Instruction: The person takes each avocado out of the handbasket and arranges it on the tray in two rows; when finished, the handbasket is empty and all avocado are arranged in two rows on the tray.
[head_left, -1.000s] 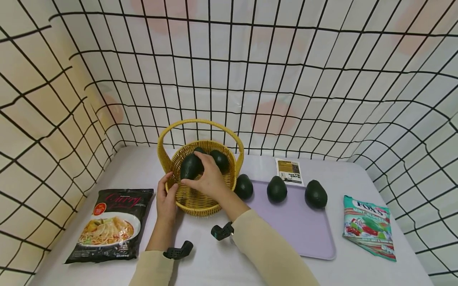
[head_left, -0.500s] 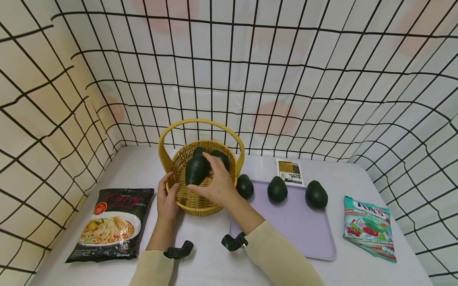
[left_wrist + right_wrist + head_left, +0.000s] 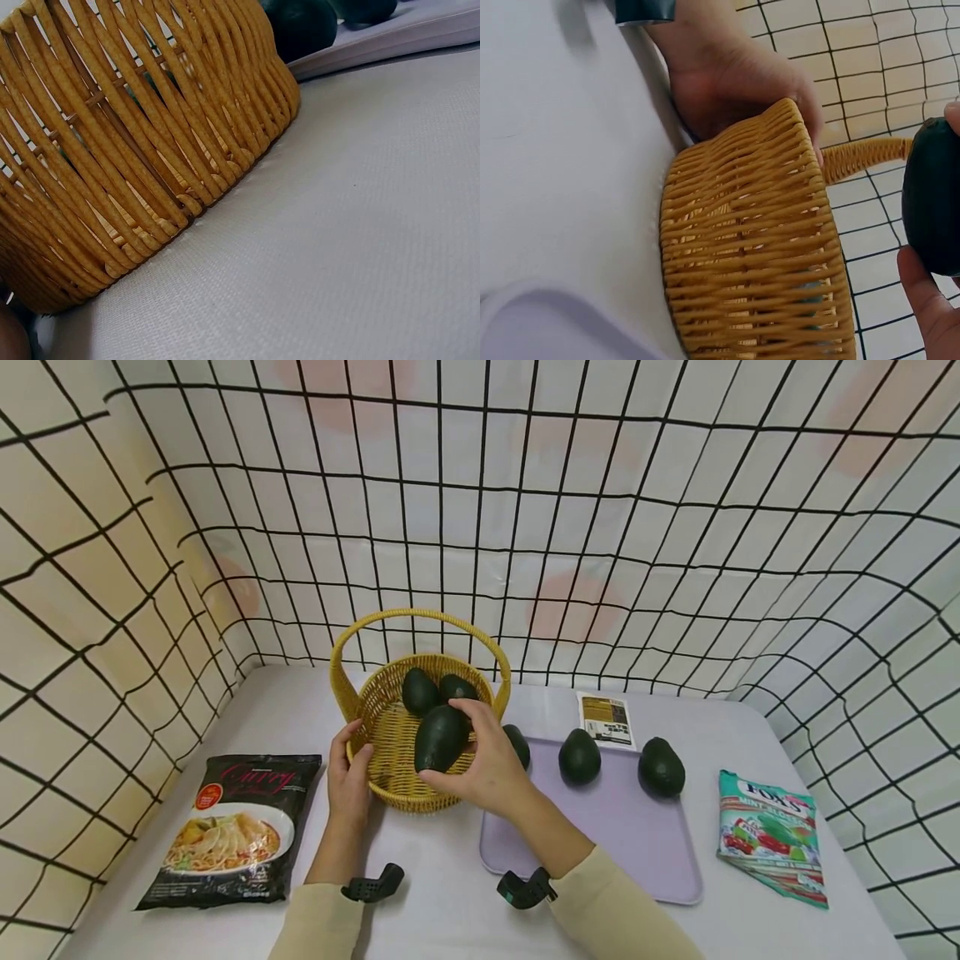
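Note:
My right hand (image 3: 487,768) pinches a dark green avocado (image 3: 441,739) between thumb and fingers, over the right front part of the yellow wicker basket (image 3: 390,777). The right wrist view shows the held avocado (image 3: 932,199) higher than the basket's rim. At the basket's left side my left hand (image 3: 349,777) grips the rim, and the right wrist view has this left hand (image 3: 739,94) against the wicker wall. Inside the basket, two avocados lie at the back, one on the left (image 3: 420,692) and one on the right (image 3: 457,687), partly covered by my fingers.
Right of the basket is a lilac tray (image 3: 600,843) with three avocados along its far side, the nearest one (image 3: 517,745) partly behind my hand. A printed packet (image 3: 606,720) lies behind it. A black noodle bag (image 3: 228,835) and a candy bag (image 3: 772,839) flank everything; black netting (image 3: 480,539) encloses the table.
My right hand has carried the avocado from the basket's left part to the right and nearer to me, uncovering the left avocado behind. The left hand stays on the rim.

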Action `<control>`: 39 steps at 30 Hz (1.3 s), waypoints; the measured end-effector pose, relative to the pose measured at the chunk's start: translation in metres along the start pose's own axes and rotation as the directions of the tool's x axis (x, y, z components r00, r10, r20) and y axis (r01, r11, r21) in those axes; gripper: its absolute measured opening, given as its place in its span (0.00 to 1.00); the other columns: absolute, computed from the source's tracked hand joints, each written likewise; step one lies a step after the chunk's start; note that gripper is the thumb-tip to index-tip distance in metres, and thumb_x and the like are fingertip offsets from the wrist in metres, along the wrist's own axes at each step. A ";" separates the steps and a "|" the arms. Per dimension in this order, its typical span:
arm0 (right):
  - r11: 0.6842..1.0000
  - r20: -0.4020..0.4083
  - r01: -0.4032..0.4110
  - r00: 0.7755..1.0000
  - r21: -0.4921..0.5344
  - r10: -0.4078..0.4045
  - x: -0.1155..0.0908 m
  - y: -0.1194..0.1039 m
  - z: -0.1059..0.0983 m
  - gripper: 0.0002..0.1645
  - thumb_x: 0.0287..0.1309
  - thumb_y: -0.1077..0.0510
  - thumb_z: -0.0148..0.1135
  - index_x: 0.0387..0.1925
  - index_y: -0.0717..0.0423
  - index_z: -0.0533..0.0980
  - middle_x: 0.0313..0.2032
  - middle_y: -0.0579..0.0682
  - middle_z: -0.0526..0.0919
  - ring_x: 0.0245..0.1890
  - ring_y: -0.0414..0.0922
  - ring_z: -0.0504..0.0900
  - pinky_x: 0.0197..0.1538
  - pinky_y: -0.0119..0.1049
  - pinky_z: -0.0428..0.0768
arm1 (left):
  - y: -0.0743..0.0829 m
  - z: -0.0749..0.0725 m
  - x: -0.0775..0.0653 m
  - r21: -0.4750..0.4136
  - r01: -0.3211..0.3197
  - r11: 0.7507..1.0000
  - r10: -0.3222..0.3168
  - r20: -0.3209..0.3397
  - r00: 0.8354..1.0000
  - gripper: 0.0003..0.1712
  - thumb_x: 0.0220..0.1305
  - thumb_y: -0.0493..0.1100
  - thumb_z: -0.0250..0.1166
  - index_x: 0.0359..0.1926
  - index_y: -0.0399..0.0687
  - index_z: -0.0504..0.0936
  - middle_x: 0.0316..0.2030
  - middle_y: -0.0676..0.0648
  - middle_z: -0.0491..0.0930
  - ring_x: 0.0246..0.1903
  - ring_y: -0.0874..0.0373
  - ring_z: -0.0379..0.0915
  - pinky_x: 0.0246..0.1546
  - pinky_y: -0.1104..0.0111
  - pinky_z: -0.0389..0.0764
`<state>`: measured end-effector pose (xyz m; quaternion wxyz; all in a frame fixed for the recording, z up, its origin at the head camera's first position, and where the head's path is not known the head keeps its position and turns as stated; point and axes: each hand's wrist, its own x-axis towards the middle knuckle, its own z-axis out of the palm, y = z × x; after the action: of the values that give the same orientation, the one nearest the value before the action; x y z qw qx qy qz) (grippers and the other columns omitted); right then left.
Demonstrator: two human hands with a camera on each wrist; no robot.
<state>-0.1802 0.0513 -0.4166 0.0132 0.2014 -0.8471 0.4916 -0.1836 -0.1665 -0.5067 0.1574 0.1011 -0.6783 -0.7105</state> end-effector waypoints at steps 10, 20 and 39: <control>0.997 0.028 0.044 0.999 -0.058 -0.042 -0.023 0.012 -0.018 0.60 0.40 0.45 0.85 0.74 0.35 0.60 0.68 0.45 0.67 0.60 0.45 0.73 0.55 0.46 0.82 | -0.002 -0.001 0.001 -0.006 0.005 1.000 -0.005 -0.002 1.000 0.26 0.75 0.37 0.51 0.72 0.46 0.65 0.78 0.44 0.57 0.79 0.49 0.48 0.79 0.50 0.53; 0.985 0.045 0.100 0.995 -0.141 -0.095 -0.045 0.031 -0.038 0.58 0.39 0.45 0.85 0.71 0.37 0.64 0.67 0.46 0.69 0.60 0.46 0.75 0.54 0.44 0.84 | -0.002 0.000 0.001 -0.009 0.007 1.000 -0.007 0.000 1.000 0.26 0.76 0.37 0.51 0.72 0.46 0.65 0.78 0.45 0.56 0.80 0.50 0.48 0.79 0.51 0.53; 0.985 0.216 0.037 0.976 -0.170 0.000 -0.087 0.071 -0.047 0.56 0.41 0.32 0.81 0.70 0.43 0.68 0.64 0.41 0.72 0.60 0.40 0.75 0.57 0.39 0.82 | -0.002 -0.002 -0.001 0.024 0.010 1.000 -0.011 0.026 1.000 0.27 0.77 0.40 0.50 0.73 0.49 0.63 0.79 0.48 0.55 0.80 0.52 0.46 0.80 0.53 0.51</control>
<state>-0.1342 0.1505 -0.4704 -0.0565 0.2594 -0.8811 0.3914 -0.1826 -0.1677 -0.5093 0.1435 0.0970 -0.6881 -0.7046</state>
